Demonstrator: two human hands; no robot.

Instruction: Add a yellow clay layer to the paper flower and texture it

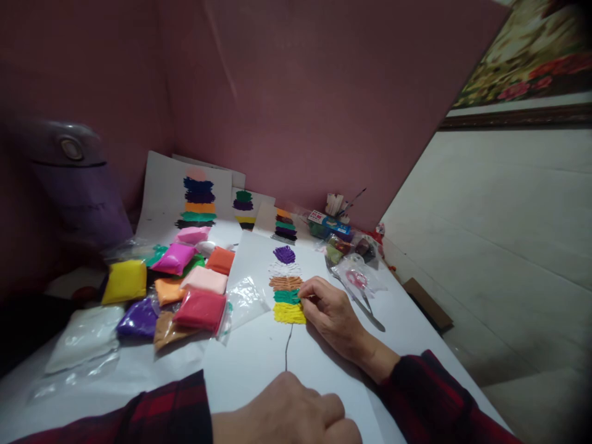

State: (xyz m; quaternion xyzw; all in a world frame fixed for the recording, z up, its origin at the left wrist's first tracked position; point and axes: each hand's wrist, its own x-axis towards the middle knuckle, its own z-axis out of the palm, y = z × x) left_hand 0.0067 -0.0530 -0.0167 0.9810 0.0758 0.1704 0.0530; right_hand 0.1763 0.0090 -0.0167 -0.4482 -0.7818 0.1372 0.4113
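A white sheet of paper [245, 364] lies in front of me with a column of textured clay bands: a purple tuft [283, 254], a white band [284, 269], a brown band [285, 283], a green band [285, 296] and a yellow band [288, 312]. My right hand [335, 317] rests at the column's right side, thumb and fingertips pinched beside the green band. Whatever sits in that pinch is too small to make out. A thin dark line or strand [287, 348] runs from the yellow band down to my left hand [291, 410], whose fingers are curled and partly hidden.
Left of the paper are several bagged clay packets [201, 308]. Papers with similar coloured bands [198, 197] lean at the back. On the right lie a grey metal tool [370, 316], small plastic bags [358, 277] and a blue box [329, 222]. A purple bottle [81, 197] stands far left.
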